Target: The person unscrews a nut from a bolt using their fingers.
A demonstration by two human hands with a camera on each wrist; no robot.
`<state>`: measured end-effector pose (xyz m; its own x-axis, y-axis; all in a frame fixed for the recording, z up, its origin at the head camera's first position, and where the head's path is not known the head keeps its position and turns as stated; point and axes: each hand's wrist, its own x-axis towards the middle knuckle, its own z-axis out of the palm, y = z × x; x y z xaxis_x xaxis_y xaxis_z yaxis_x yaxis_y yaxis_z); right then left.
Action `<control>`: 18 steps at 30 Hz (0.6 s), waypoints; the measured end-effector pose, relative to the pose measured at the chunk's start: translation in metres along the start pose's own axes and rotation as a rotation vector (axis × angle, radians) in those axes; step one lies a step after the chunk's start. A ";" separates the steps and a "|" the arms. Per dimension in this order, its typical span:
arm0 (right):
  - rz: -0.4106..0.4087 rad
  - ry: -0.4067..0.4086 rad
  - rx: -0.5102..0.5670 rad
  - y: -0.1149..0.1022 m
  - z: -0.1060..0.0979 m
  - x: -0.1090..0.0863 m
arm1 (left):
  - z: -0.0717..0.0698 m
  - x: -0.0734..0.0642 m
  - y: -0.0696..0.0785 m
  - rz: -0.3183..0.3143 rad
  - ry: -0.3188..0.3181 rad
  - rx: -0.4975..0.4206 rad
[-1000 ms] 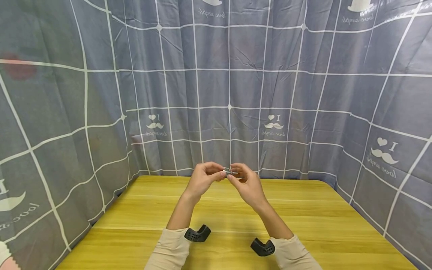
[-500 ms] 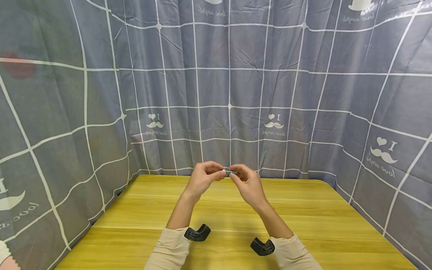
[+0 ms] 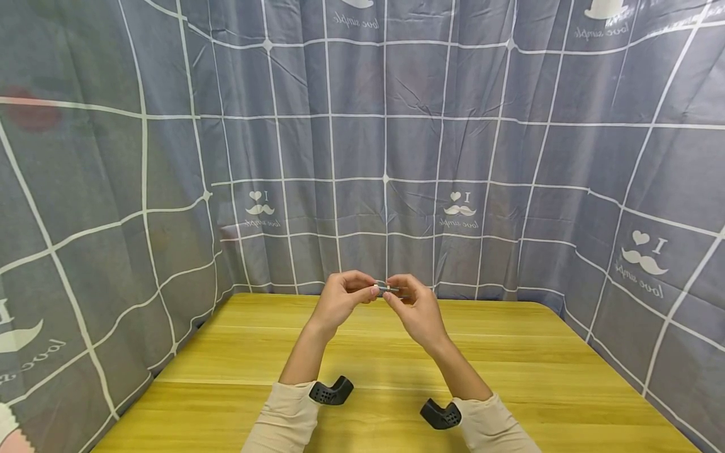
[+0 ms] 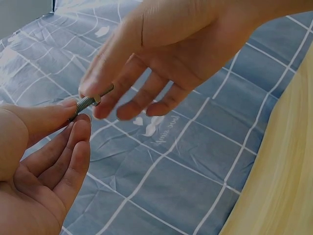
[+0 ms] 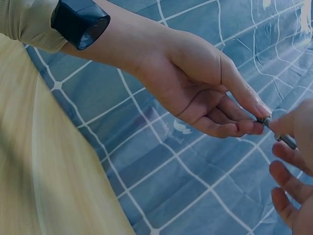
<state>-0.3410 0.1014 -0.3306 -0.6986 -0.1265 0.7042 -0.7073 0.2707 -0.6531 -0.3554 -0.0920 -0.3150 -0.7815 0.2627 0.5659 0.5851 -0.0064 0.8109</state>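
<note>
Both hands meet above the far part of the table around a small metal bolt (image 4: 84,104). My left hand (image 3: 338,303) pinches one end of it between thumb and fingertips, covering that end. A nut (image 4: 97,100) sits partway along the thread, with the bare shank (image 4: 109,90) sticking out beyond it. My right hand (image 3: 417,308) has its thumb and index finger on either side of the nut, its other fingers loosely bent. In the right wrist view the left hand (image 5: 195,88) reaches in from the upper left, and the right hand (image 5: 296,171) is partly cut off at the edge.
A yellow wood-grain table (image 3: 374,365) lies beneath the forearms. Grey-blue checked curtains (image 3: 362,145) hang behind and on both sides. Black wrist devices (image 3: 331,391) are strapped over both beige sleeves.
The right thumb and index finger shift slightly back and forth around the nut on the bolt. The left hand stays still, keeping its pinch.
</note>
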 end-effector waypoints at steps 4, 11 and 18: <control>0.029 -0.003 -0.010 0.002 0.000 -0.001 | 0.000 0.000 -0.001 0.006 0.000 0.004; 0.013 -0.007 -0.011 0.000 0.001 0.000 | 0.000 0.000 0.000 0.001 0.002 0.016; 0.053 -0.048 -0.006 0.001 0.001 -0.002 | 0.001 0.000 -0.001 0.011 -0.003 0.010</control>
<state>-0.3407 0.1006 -0.3330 -0.7398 -0.1570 0.6542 -0.6683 0.2836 -0.6877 -0.3563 -0.0909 -0.3161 -0.7741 0.2654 0.5747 0.5962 0.0007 0.8028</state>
